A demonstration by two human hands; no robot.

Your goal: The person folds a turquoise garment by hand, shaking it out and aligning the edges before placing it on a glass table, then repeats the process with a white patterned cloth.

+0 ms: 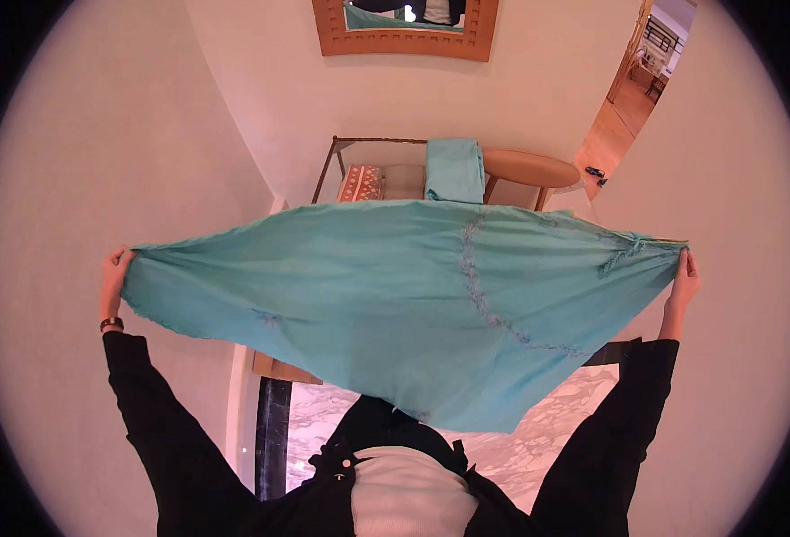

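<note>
A wide turquoise cloth with a line of purplish embroidery hangs stretched out in front of me. At its far left corner my left hand pinches the edge, fingers closed on the fabric. My right hand grips the opposite corner at the far right, also closed. A twisted turquoise cord dangles on the cloth close to my right hand. The top edge runs nearly straight between both hands, while the lower part droops to a point above my lap.
Behind the cloth stands a glass-topped rack with a folded turquoise cloth and an orange patterned textile. Beside it is a brown oval stool. A wood-framed mirror hangs on the wall. Marble floor shows below.
</note>
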